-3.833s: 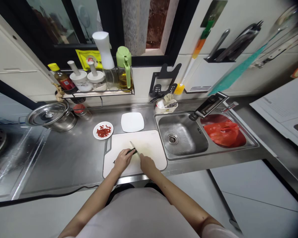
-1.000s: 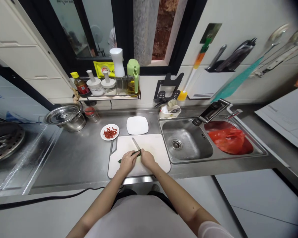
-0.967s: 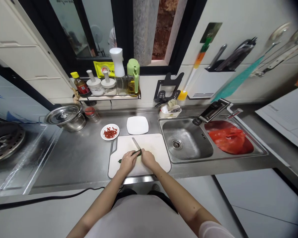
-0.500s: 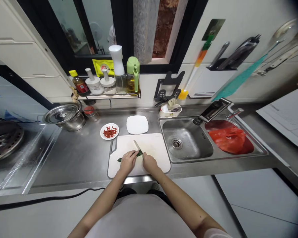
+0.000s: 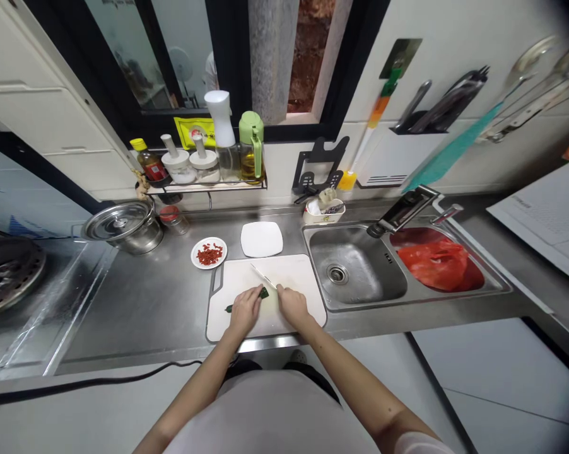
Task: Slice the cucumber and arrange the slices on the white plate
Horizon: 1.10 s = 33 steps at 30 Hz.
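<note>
On the white cutting board [image 5: 289, 328], my left hand [image 5: 245, 310] is closed over a dark green cucumber [image 5: 264, 293]. One end of the cucumber shows at the fingertips and the other sticks out left of the hand; its middle is hidden. My right hand [image 5: 294, 307] grips a kitchen knife [image 5: 263, 275] by the handle. The blade points up and left, just beyond the cucumber's cut end and apart from it. Behind the board lie a white square plate [image 5: 262, 239] and a round plate [image 5: 194, 257] with red dried berries.
To the right is a double sink [image 5: 360, 302] with a faucet [image 5: 407, 208] and a red plastic bag [image 5: 436, 265]. A lidded steel pot [image 5: 123, 228] and a small jar [image 5: 175, 219] stand back left. Bottles and seasoning jars fill the wall shelf [image 5: 204, 186].
My right hand has moved a little right and up with the knife, taking the blade off the cucumber. My left hand stays on the cucumber, almost in place.
</note>
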Each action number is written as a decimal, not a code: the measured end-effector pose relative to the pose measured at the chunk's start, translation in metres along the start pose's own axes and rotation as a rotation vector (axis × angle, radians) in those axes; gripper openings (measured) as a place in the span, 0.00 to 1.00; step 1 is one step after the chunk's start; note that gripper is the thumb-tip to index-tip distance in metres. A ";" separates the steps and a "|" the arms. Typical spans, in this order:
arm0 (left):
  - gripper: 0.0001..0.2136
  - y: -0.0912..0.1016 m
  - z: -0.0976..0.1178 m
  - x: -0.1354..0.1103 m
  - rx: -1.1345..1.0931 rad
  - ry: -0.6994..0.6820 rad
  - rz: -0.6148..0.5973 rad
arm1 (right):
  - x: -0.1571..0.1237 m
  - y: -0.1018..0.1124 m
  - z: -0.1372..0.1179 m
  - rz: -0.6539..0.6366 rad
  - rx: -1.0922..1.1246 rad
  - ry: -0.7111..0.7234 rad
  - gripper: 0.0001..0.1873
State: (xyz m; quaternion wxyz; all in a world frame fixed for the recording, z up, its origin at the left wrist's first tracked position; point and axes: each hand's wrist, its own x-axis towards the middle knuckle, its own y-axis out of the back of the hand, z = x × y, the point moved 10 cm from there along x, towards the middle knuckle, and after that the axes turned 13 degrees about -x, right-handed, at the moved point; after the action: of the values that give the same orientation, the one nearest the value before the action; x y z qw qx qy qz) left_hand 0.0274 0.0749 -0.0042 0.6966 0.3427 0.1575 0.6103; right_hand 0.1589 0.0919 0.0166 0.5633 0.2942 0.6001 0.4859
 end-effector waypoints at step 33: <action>0.07 0.029 0.012 0.058 -0.224 0.220 -0.050 | -0.025 0.038 0.021 0.581 -0.188 0.096 0.18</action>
State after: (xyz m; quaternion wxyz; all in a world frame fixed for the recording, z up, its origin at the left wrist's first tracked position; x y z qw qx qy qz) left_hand 0.0253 0.1274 0.0350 0.7240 0.1899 0.1721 0.6405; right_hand 0.1765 0.0886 0.0633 0.3966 0.3766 0.4694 0.6933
